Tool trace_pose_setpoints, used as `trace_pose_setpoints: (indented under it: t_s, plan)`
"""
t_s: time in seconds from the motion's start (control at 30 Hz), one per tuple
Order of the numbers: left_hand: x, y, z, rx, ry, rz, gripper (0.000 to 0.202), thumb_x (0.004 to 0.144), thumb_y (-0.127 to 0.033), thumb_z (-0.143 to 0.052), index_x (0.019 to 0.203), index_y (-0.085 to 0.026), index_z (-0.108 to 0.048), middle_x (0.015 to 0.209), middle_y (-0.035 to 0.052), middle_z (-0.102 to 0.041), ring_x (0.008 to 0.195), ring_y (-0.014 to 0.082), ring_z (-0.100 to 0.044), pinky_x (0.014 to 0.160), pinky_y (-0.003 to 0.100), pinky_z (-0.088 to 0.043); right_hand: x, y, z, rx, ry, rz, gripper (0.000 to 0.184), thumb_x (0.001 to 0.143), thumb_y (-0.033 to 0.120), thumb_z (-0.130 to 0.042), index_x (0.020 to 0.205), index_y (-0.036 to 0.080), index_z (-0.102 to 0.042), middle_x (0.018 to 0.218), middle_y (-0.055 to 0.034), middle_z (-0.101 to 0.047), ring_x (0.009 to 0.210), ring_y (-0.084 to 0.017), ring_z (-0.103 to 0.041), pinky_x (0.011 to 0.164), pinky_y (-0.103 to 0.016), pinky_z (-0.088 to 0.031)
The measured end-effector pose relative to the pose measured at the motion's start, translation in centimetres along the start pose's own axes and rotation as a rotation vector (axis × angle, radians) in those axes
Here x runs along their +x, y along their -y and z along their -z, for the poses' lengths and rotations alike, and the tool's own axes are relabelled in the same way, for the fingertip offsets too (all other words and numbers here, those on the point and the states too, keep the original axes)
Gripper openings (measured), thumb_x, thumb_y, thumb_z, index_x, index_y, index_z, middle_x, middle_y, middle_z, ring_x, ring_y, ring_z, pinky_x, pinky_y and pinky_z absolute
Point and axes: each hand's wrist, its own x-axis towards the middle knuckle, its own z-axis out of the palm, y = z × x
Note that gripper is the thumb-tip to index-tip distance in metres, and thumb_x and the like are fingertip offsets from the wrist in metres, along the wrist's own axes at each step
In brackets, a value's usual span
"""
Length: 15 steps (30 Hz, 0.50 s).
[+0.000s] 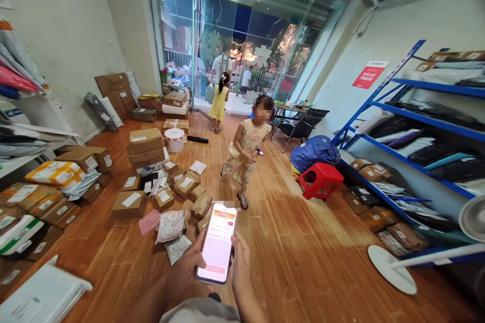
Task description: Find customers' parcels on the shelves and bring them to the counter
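- The phone (pixel 217 243) is low in the middle of the view, held up over the wooden floor (pixel 303 242) with its lit screen facing the wearer. Its long axis runs near enough straight away from the body, top end tipped a touch to the right, pointing toward the glass doors (pixel 242 45).
- Both hands are on it: the left hand (pixel 185 267) cups the left edge and underside, fingers curled round it, and the right hand (pixel 241 262) grips the right edge with the thumb lying along the side. So both are closed round the phone, not spread.
- The screen shows a white page with an orange band near the top (text too small to read).
- Just beyond the phone's top end, a child in a pale dress (pixel 246 149) stands on the floor, and further back another child in a yellow dress (pixel 220 101) is near the doors.
- Left of the phone is a scatter of cardboard parcels (pixel 131 203) and plastic mailer bags (pixel 171 224) on the floor, with a white bucket (pixel 175 140) behind them.
- Off to the right: a red stool (pixel 320 179), a blue sack (pixel 314 151), blue shelving (pixel 417 126) loaded with packages, and a white fan base (pixel 390 267) lying on the floor.
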Motion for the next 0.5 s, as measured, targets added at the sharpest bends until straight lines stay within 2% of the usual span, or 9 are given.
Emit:
trace_pose_setpoints:
  t_s: [0.13, 0.23, 0.33, 0.5]
  plan:
    - [-0.5, -0.1, -0.3, 0.008, -0.047, 0.015, 0.106, 0.053, -0.015, -0.053, 0.15, -0.034, -0.015, 0.117, 0.0056, -0.062, 0.074, 0.0197, -0.061, 0.049, 0.027, -0.056, -0.2, 0.0, -0.1, -0.018, 0.014, -0.043, 0.058, 0.049, 0.071, -0.072, 0.065, 0.016, -0.062, 0.058, -0.0037, -0.065, 0.051, -0.018, -0.055, 0.047, -0.027, -0.044]
    - [-0.7, 0.3, 0.0, -0.015, -0.073, 0.028, 0.105, 0.053, -0.017, -0.055, 0.149, -0.033, -0.017, 0.114, 0.0064, -0.062, 0.077, 0.0227, -0.062, 0.048, 0.028, -0.056, -0.7, 0.1, -0.2, -0.014, 0.007, -0.005, 0.058, 0.053, 0.073, -0.069, 0.063, 0.016, -0.063, 0.058, -0.0042, -0.065, 0.053, -0.018, -0.056, 0.05, -0.028, -0.046]
    - [-0.7, 0.9, 0.5, -0.022, -0.088, 0.038, 0.104, 0.052, -0.02, -0.056, 0.148, -0.031, -0.018, 0.114, 0.0081, -0.062, 0.077, 0.0257, -0.063, 0.046, 0.03, -0.056, -1.5, 0.3, -0.3, 0.018, 0.037, 0.034, 0.058, 0.058, 0.073, -0.065, 0.07, 0.016, -0.068, 0.065, -0.006, -0.069, 0.059, -0.02, -0.06, 0.054, -0.029, -0.049]
    - [-0.7, 0.9, 0.9, 0.004, -0.078, 0.012, 0.104, 0.052, -0.02, -0.057, 0.148, -0.033, -0.021, 0.125, 0.0097, -0.057, 0.079, 0.0245, -0.062, 0.044, 0.028, -0.055, -1.9, 0.2, -0.6, 0.033, 0.083, 0.015, 0.048, 0.06, 0.062, -0.068, 0.08, 0.017, -0.069, 0.074, -0.0058, -0.072, 0.064, -0.022, -0.065, 0.056, -0.03, -0.053]
